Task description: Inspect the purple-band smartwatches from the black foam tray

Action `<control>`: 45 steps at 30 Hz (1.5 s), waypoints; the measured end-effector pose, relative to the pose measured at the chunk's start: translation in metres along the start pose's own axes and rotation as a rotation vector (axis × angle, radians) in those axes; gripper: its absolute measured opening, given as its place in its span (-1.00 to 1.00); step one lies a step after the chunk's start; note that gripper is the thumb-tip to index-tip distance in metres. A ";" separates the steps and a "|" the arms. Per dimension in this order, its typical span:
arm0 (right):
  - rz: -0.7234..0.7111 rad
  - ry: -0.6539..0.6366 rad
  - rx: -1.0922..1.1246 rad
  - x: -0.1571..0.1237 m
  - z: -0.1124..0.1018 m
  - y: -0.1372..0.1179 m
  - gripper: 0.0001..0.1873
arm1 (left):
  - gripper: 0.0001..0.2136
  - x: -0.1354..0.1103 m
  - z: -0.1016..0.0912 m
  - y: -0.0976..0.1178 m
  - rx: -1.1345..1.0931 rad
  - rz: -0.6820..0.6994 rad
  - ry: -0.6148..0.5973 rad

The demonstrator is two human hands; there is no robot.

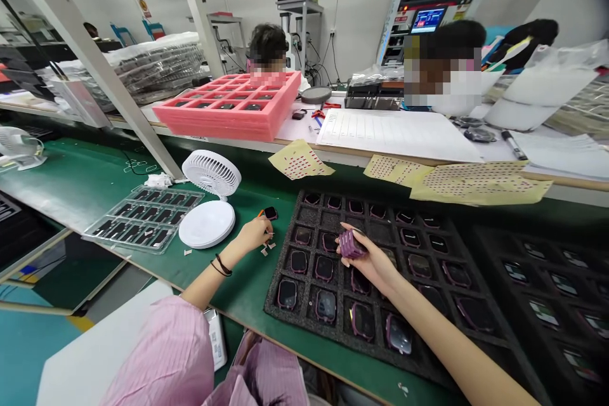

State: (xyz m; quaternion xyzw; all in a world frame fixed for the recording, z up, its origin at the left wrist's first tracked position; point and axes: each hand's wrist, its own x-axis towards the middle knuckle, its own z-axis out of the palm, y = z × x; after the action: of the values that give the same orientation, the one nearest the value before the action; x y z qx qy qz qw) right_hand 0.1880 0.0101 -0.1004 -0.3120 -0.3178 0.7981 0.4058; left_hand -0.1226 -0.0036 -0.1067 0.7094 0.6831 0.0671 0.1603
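Observation:
My right hand (373, 263) grips a small stack of purple watch frames (351, 244), fingers along one side and thumb along the other. It hovers over a black foam tray (280, 304) whose square pockets hold purple-rimmed watch faces (326, 306). On the green bench left of the tray, my left hand (255, 233) has its fingers drawn together, and what they hold is hidden. A thin orange piece (261, 212) shows at its fingertips, next to a small black watch screen (270, 212). Small pale scraps (268, 248) lie just below that hand.
A white fan (207, 225) and a clear tray of black parts (143, 219) stand on the left. A second dark tray (542, 311) is at the right. Above runs a shelf with a pink foam tray (219, 124), paper sheets (394, 133) and hanging yellow sticker sheets (476, 183). People sit beyond.

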 end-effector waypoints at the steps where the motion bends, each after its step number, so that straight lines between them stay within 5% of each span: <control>1: -0.007 -0.005 -0.002 -0.001 0.001 0.000 -0.60 | -0.91 0.002 0.000 -0.002 -0.015 -0.004 -0.009; 12: -0.121 -0.054 -0.032 -0.009 0.009 -0.001 -0.60 | -0.86 -0.001 -0.017 0.005 -0.328 -0.022 0.013; 16: -0.211 -0.069 -0.048 -0.014 0.016 -0.002 -0.60 | -0.70 -0.009 -0.020 0.053 -0.547 0.038 0.127; 19: -0.288 -0.059 -0.087 -0.019 0.023 -0.002 -0.57 | -0.66 -0.017 -0.010 0.106 -1.018 0.139 0.210; 24: -0.394 0.007 -0.179 -0.028 0.027 -0.002 -0.51 | -0.76 -0.023 0.005 0.158 -1.264 0.167 0.178; 29: -0.480 0.010 -0.270 -0.031 0.025 -0.001 -0.47 | -0.75 -0.021 0.006 0.162 -1.332 0.188 0.242; 36: -0.635 0.052 -0.427 -0.033 0.023 0.006 -0.48 | -0.78 -0.025 0.014 0.173 -1.081 0.265 0.437; 39: -0.701 0.082 -0.429 -0.035 0.024 0.005 -0.49 | -0.69 -0.031 0.022 0.179 -1.104 0.332 0.374; 45: -0.718 0.081 -0.475 -0.041 0.024 0.001 -0.43 | -0.57 -0.041 0.025 0.174 -1.120 0.417 0.039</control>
State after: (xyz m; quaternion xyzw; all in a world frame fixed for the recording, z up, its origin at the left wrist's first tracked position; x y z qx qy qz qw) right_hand 0.1889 -0.0309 -0.0765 -0.2975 -0.5651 0.4980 0.5867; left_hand 0.0476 -0.0507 -0.0698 0.6348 0.3929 0.4599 0.4809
